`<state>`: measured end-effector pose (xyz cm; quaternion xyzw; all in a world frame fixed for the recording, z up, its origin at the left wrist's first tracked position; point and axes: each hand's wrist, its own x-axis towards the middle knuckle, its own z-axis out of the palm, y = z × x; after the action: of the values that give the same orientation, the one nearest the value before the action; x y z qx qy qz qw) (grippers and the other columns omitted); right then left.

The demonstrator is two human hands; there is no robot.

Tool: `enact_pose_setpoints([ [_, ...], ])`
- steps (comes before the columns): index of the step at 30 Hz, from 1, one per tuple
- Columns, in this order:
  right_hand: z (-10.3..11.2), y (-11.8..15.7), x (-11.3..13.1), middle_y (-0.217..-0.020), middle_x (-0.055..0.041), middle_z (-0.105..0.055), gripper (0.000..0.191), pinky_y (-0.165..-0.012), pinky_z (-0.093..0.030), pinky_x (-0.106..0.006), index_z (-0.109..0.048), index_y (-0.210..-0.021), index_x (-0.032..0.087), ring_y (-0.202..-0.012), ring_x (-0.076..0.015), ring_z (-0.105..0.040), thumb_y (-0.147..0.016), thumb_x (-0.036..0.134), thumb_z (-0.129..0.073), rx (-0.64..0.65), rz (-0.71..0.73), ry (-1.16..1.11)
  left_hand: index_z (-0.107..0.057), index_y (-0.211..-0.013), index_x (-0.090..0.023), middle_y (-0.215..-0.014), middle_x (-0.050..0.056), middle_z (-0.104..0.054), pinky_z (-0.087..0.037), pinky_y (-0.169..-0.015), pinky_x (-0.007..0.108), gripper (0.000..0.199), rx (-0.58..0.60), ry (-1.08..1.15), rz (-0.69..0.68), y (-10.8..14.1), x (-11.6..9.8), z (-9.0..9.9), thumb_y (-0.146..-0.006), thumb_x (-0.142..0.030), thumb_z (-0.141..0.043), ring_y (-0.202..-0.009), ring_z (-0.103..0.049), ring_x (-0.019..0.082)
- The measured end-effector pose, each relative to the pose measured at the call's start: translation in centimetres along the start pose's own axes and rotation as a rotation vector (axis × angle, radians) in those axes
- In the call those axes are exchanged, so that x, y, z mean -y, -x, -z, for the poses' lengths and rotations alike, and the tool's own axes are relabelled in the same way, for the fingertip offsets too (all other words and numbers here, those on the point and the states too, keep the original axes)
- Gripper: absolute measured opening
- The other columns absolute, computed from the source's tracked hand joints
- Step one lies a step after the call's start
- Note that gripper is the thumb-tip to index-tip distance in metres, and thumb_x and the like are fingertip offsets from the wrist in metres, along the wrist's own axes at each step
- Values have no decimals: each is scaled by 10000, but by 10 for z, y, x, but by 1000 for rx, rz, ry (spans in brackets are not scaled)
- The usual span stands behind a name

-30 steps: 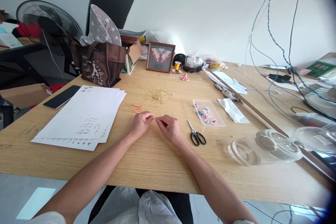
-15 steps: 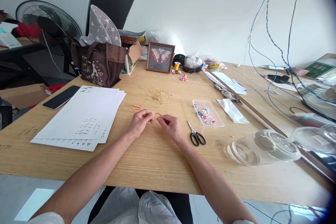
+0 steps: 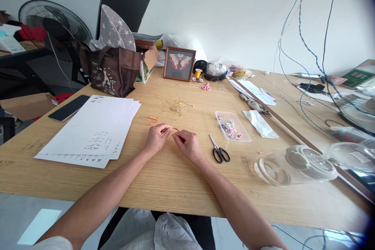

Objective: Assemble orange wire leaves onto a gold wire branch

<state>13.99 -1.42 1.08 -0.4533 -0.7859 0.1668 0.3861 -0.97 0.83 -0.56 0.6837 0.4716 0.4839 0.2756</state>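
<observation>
My left hand is closed in a pinch above the middle of the table. Close beside it, my right hand is pinched too. Between the fingertips shows a thin orange strip, too small to make out fully. Just behind my left hand lie several small orange pieces with thin wire ends. A loose tangle of gold wire rests farther back. Black-handled scissors lie to the right of my right hand, and a clear plastic tray of coloured spools or beads sits beyond them.
White paper sheets and a black tablet or phone lie at left. A brown bag and a framed butterfly-shaped piece stand at the back. A clear bottle lies at right, near a white packet and hanging cables.
The fingertips have shifted slightly around the orange strip, with my right hand tilted a little more over it. The other things lie as before; the view has moved slightly.
</observation>
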Motion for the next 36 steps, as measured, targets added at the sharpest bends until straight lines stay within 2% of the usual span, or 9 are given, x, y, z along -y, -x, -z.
enact_pose_setpoints([
  [4,5,-2,-3,-604,-26,-588,231,-558,-357,-217,-653,-675,154,-550,-110,-499,-812,213,-477,-54,-25,-2,-660,-752,-170,-689,35,-623,-392,-597,228,189,118,-76,-104,0,-1,0,-804,-286,-520,-645,-548,135],
  [9,12,-8,-14,-525,0,-540,245,-460,-332,-211,-648,-660,136,-466,-101,-451,-777,299,-508,-86,-277,-204,-646,-727,-166,-653,10,-588,-396,-615,228,157,247,160,-43,0,-8,0,-783,-279,-553,-627,-521,117],
  [12,12,-9,-15,-489,19,-484,275,-414,-295,-207,-644,-667,129,-424,-86,-393,-761,356,-520,-56,-341,-302,-625,-730,-154,-616,-10,-560,-408,-614,234,171,191,389,110,0,-11,-1,-752,-320,-588,-592,-495,105],
  [17,6,-6,-7,-470,51,-383,293,-402,-249,-196,-662,-776,119,-419,-64,-305,-747,389,-551,-73,-311,-290,-608,-729,-146,-588,-19,-545,-409,-588,230,198,54,640,287,1,-12,-5,-714,-342,-626,-563,-485,90],
  [20,2,-4,-6,-456,75,-298,319,-411,-235,-195,-669,-841,130,-420,-62,-271,-722,415,-590,-137,-298,-244,-620,-715,-138,-566,-16,-540,-410,-573,228,207,55,581,278,2,-15,-6,-715,-346,-620,-552,-482,92],
  [26,1,-5,-9,-437,68,-293,300,-412,-220,-208,-685,-744,137,-414,-68,-257,-742,411,-564,-186,-335,-245,-633,-735,-132,-610,8,-577,-437,-602,239,236,118,445,198,3,-19,-3,-742,-363,-582,-584,-514,108],
  [29,1,-5,-8,-438,67,-295,295,-409,-219,-207,-683,-740,132,-413,-68,-259,-741,402,-563,-199,-351,-266,-635,-775,-132,-630,8,-585,-437,-606,239,232,116,459,196,2,-20,-1,-751,-355,-575,-587,-521,108],
  [32,1,-5,-7,-436,67,-298,294,-404,-223,-207,-677,-727,128,-411,-68,-258,-730,402,-570,-200,-372,-295,-619,-697,-134,-600,5,-571,-426,-602,237,228,119,472,193,1,-23,0,-762,-345,-564,-574,-511,104],
  [36,0,-5,-8,-434,66,-313,300,-402,-228,-206,-672,-721,129,-410,-66,-261,-726,411,-568,-187,-369,-321,-595,-640,-132,-582,12,-560,-418,-578,243,267,147,570,281,0,-25,0,-767,-362,-544,-552,-500,104],
])
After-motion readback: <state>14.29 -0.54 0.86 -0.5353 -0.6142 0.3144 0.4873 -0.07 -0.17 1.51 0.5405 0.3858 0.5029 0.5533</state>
